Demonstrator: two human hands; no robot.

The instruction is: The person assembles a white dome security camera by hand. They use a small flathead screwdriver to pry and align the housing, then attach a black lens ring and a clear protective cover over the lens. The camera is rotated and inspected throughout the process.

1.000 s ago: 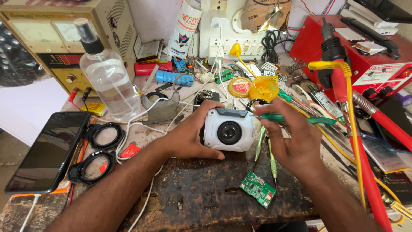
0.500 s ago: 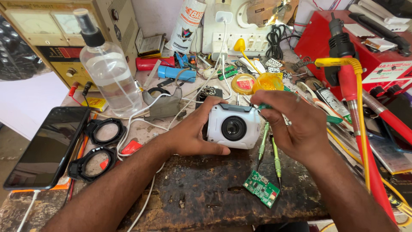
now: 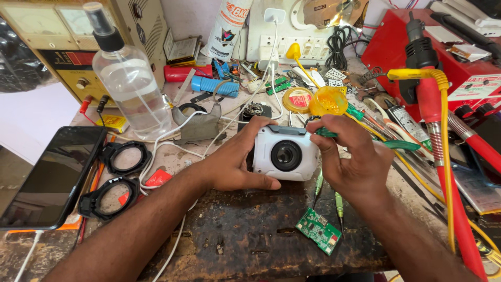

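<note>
— So where does the white camera (image 3: 286, 152) sit in the head view?

— Just above the dark worktop (image 3: 245, 230), mid-frame, between both hands. Its round lens faces up toward the viewer; its long axis runs left to right.

— And the hands?

— The left hand (image 3: 235, 164) clamps the camera's left end. The right hand (image 3: 352, 162) pinches a green-handled tool (image 3: 326, 132) at the top right corner.

— Anything hidden?

— The tool's tip, and the camera's right edge behind the fingers. A green circuit board (image 3: 318, 231) lies below.
</note>
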